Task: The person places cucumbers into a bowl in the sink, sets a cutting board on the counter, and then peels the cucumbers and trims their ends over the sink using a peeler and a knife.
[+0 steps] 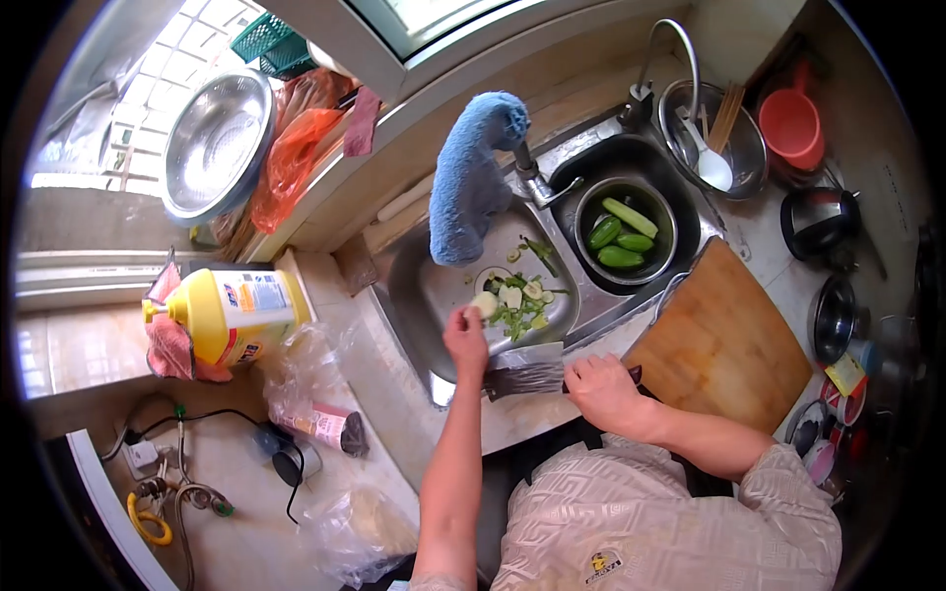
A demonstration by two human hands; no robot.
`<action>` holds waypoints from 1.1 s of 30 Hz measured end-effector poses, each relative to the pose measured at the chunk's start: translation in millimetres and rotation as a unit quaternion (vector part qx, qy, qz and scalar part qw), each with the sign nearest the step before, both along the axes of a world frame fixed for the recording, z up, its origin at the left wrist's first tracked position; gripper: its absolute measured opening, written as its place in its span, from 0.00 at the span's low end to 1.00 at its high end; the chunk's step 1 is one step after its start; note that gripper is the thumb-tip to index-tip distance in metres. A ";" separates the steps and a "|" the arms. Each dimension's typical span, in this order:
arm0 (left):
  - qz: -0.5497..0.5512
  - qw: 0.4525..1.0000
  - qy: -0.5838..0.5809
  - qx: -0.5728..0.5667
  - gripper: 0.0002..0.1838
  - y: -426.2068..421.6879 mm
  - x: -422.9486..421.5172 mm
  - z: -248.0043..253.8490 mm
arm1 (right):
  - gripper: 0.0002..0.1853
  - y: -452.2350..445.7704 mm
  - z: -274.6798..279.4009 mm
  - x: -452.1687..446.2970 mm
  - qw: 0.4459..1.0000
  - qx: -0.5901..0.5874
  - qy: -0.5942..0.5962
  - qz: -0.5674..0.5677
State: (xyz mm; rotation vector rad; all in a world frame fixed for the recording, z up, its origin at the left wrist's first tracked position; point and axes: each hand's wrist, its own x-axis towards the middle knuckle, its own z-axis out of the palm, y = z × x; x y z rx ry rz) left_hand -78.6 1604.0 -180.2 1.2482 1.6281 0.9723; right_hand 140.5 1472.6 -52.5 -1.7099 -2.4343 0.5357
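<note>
My left hand point(465, 340) reaches over the left sink basin point(419, 295), its fingers pinched on a pale, roundish vegetable piece point(484, 303). Below lie green and whitish vegetable scraps point(517, 310) around the drain. At the sink's front edge, my right hand point(601, 389) is wrapped round the dark handle of a cleaver point(525, 380), whose broad blade points left toward my left wrist. In the right basin, a metal bowl point(662, 210) holds several green cucumber-like vegetables point(621, 256), one of them peeled paler.
A wooden cutting board point(729, 340) lies right of the sink. A blue cloth point(468, 182) hangs over the faucet point(535, 182). Behind stands a colander point(754, 163) with a white spoon point(711, 169). A yellow jug point(212, 317) and plastic bags point(305, 379) are at left.
</note>
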 end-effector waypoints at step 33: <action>-0.296 0.934 0.079 -0.183 0.29 74.7 266.8 -45.5 | 0.19 -164.2 -9.2 131.0 0.624 -0.176 0.535 -0.542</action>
